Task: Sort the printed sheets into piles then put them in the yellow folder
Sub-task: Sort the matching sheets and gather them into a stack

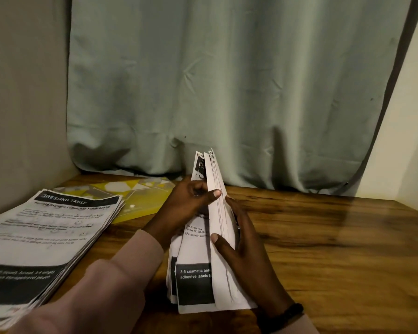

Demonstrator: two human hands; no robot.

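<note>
While the person is standing a stack of printed sheets on its edge on the table, both hands are holding it up. The left hand is curling round the left side, thumb pressing the top sheets w/ a few pages peeling away. The right hand is lying flatter on the right side, fingers nearly straight behind, thumb in front.

Another pile is lying flat at the left, near the table's front edge. The yellow folder is lying behind it, partly under it, close to the curtain.

What could go wrong, I think: the stack is leaning & fanning at the left, so loose pages could slip out & mix up if the left thumb is letting go. The flat pile is looking uneven too, & a bump from the sleeve could push it off the front edge.

Room: lots of bare table to the right. The left side is crowded, w/ a wall right there.
</note>
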